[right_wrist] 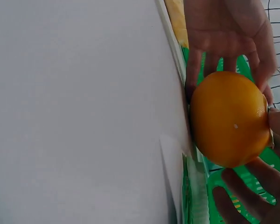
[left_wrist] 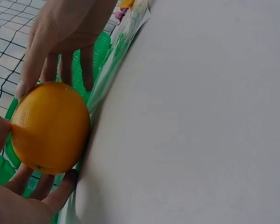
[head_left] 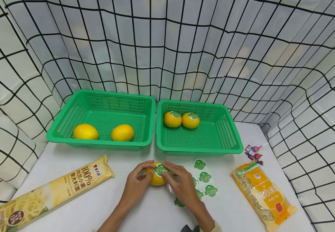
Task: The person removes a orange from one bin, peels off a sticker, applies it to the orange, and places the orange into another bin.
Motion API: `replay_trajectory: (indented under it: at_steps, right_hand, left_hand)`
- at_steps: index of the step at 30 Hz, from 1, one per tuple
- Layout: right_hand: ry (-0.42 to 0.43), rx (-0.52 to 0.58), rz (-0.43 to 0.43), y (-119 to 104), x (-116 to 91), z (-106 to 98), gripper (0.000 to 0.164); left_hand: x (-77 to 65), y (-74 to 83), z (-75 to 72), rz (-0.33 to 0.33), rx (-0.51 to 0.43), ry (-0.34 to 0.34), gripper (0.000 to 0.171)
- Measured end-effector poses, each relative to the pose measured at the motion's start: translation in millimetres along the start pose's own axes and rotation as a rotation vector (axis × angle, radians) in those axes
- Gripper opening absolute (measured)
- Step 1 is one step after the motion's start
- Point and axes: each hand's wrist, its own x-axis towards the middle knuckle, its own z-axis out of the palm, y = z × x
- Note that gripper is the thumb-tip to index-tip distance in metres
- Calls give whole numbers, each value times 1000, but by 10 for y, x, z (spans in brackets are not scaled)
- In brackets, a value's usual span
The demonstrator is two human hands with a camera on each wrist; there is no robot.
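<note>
You gripped an orange between your left hand and right hand, fingers curled round its sides, thumbs at the green sticker. It was in front of the gap between the baskets; whether it touched the table could not be told. In the left basket, two plain oranges lay along the near edge; in the right basket, two stickered oranges sat toward the back left corner. Your right hand and wrist hid part of the sticker sheet. A food bag lay near the table's right edge, candies just beyond it; a noodle pack slanted across the table's left side.
</note>
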Motion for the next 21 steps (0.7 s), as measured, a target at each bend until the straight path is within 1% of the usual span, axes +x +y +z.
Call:
replay_trajectory:
  at_steps: [3, 7, 9, 10, 12, 16, 18, 19, 21]
  right_hand:
    - [-11, 61, 31, 5, -14, -6, 38]
    - [-25, 145, 61, 10, -42, 32, 38]
    - [-34, 150, 72, 2, -56, 60, 40]
    - [-39, 133, 74, -4, -62, 74, 41]
    - [-46, 59, 63, -23, -69, 92, 43]
    - [-48, -187, -8, -58, -74, 98, 46]
    - [-51, -299, -44, -74, -73, 84, 48]
    - [-58, -335, -57, -83, -71, 74, 50]
    - [-73, -379, -68, -101, -69, 53, 51]
  left_hand:
    - [-22, 7, -5, -21, -24, 16, 14]
    - [-28, 3, 26, 3, 6, 16, 17]
    - [-26, -7, 50, 21, 23, 22, 18]
    - [-23, -14, 60, 32, 26, 29, 18]
    - [-18, -25, 74, 46, 28, 49, 18]
    - [-12, -40, 74, 56, 6, 86, 21]
    - [-5, -36, 73, 62, 16, 80, 23]
    - [-1, -32, 72, 72, 35, 74, 25]
    - [5, -22, 67, 117, 114, 59, 28]
